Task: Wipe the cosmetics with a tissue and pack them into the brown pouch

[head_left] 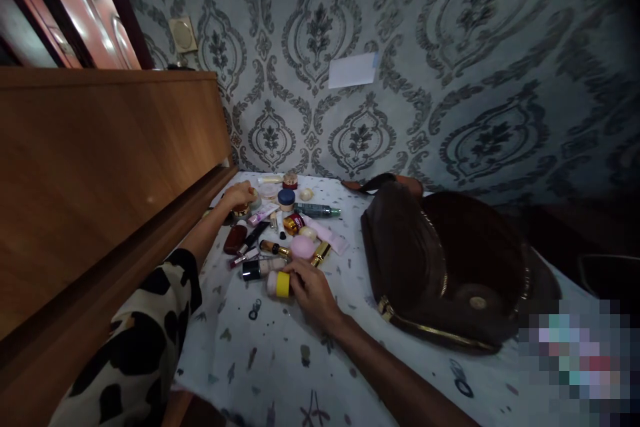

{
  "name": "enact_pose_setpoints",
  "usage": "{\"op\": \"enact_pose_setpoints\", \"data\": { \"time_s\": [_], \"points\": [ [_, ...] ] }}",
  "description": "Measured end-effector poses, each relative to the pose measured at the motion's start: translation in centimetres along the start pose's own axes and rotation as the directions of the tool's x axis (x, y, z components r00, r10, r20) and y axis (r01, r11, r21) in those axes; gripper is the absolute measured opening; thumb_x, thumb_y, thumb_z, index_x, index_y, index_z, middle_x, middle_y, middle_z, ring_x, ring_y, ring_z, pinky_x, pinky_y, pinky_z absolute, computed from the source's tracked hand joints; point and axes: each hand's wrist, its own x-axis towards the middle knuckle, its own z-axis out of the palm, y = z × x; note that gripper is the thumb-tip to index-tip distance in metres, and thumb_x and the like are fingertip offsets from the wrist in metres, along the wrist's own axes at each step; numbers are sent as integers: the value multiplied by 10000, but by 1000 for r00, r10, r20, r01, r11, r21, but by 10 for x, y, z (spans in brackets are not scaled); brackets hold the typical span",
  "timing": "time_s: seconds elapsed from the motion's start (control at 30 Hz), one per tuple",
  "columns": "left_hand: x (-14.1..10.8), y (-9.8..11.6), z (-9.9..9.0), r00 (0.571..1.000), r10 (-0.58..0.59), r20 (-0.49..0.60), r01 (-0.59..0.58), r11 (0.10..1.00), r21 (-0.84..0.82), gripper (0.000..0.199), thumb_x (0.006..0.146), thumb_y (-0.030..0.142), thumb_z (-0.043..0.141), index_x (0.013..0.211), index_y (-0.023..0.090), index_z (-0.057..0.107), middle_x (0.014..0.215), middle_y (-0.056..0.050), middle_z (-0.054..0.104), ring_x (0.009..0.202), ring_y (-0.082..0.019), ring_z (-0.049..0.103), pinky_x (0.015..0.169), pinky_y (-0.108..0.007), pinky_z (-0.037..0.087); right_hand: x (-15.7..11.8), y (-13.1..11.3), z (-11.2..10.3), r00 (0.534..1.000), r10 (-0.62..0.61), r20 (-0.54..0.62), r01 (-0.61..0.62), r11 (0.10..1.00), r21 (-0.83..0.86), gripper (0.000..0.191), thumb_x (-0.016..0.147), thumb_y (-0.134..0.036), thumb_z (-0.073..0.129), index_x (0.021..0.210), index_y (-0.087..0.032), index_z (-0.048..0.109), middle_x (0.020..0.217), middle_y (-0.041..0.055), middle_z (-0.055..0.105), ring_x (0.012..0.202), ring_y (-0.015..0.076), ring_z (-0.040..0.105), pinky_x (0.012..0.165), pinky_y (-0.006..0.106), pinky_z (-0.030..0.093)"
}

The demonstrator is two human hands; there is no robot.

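On the patterned cloth lies a loose cluster of cosmetics. My right hand (316, 292) is closed with its fingertips at the lid of a small jar with a yellow lid (279, 284), which lies on its side. My left hand (238, 196) reaches to the far left of the cluster, its fingers curled beside a small pale round item (255, 200); what they hold is too small to make out. Between the hands are a pink egg-shaped sponge (302, 247), a black-capped bottle (256, 269), a blue-lidded jar (286, 199), a dark green bottle (318, 211) and a pink tube (330, 236).
A large dark brown bag (405, 260) with a gold zip gapes on the right of the cloth (270, 353). Along the left side stands a wooden cabinet (110, 160). Patterned wallpaper (320, 20) covers the wall behind. A blurred patch hides something at lower right.
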Motion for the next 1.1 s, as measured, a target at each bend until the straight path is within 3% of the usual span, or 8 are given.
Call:
{"op": "enact_pose_setpoints", "data": {
  "time_s": [0.27,0.47,0.57,0.63,0.73,0.9,1.03,1.1],
  "points": [
    [-16,7,9,997,49,-64,-42,993,107,323,840,370,567,1111,195,585,1095,-101,652,1028,-246,602,845,-320,459,0,-2,-1,1000,14,11,-14,1000,9,264,837,-60,435,884,-194,657,816,41,666,767,183,620,716,279,467],
    [-50,15,18,962,266,-62,-255,955,151,387,887,359,533,1254,240,571,1323,-113,528,1272,-282,426,1052,-420,352,1,-3,-1,1000,3,11,-3,1000,-5,237,832,-67,437,860,-193,636,841,48,669,794,187,626,727,283,469],
    [-66,18,26,931,362,-36,-349,916,199,345,844,385,614,1169,270,636,1412,-82,479,1367,-301,306,1119,-481,265,1,-2,-1,1000,-1,9,1,1000,-11,232,838,-73,434,862,-197,628,845,46,669,795,185,625,736,285,472],
    [-71,16,29,932,359,-42,-340,911,233,282,827,371,634,1080,254,675,1418,-83,478,1381,-321,275,1126,-521,243,1,-2,0,1000,0,6,0,1000,-11,236,837,-70,432,864,-199,628,842,43,668,786,183,621,734,285,473],
    [-72,12,29,948,312,-69,-289,929,232,202,860,321,569,986,240,704,1371,-78,514,1356,-317,305,1118,-519,274,1,-2,0,1000,-3,1,3,1000,-6,236,831,-70,434,859,-199,630,832,40,665,782,182,619,736,286,474],
    [-71,10,24,953,287,-96,-264,944,198,240,868,190,481,868,219,719,1290,-93,556,1299,-303,368,1096,-489,324,1,-2,-1,1000,10,5,-10,1000,-11,231,836,-74,438,866,-192,634,849,46,671,797,183,620,748,291,474],
    [-82,22,23,943,312,-113,-291,941,171,256,896,248,481,1030,217,697,1284,-112,547,1262,-296,412,1086,-477,342,1,-2,0,1000,15,-5,-15,1000,-1,241,833,-67,440,864,-196,641,836,39,670,788,179,617,746,288,474],
    [-90,32,24,913,396,-97,-384,915,129,303,918,307,475,1145,221,656,1307,-111,535,1277,-281,412,1095,-453,339,1,-2,1,1000,15,-7,-15,1000,4,240,834,-68,444,864,-195,645,828,38,668,774,176,614,738,282,472]
  ]
}}
